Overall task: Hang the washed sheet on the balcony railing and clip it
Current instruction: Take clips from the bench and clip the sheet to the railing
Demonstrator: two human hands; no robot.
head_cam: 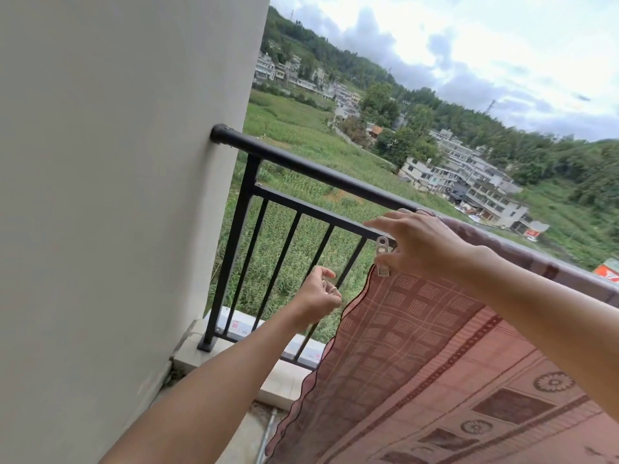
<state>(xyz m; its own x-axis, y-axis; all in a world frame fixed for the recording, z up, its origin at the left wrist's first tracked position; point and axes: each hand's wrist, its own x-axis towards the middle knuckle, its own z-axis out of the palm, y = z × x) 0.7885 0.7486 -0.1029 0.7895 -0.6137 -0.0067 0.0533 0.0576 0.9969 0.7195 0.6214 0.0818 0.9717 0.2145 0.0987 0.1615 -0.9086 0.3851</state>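
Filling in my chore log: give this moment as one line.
stage: clipping | sheet: draped over railing | clip: on sheet's left edge | right hand: at clip | left hand: off sheet, fingers curled

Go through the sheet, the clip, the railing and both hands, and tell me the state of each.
sheet: draped over the railing
clip: on the sheet's corner, at the right hand
railing: left part bare
right hand: at the clip
left hand: curled, apart from the sheet

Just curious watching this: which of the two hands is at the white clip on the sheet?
The right hand, up by the top rail, is at the white clip on the sheet. The left hand is lower, before the bars, away from it.
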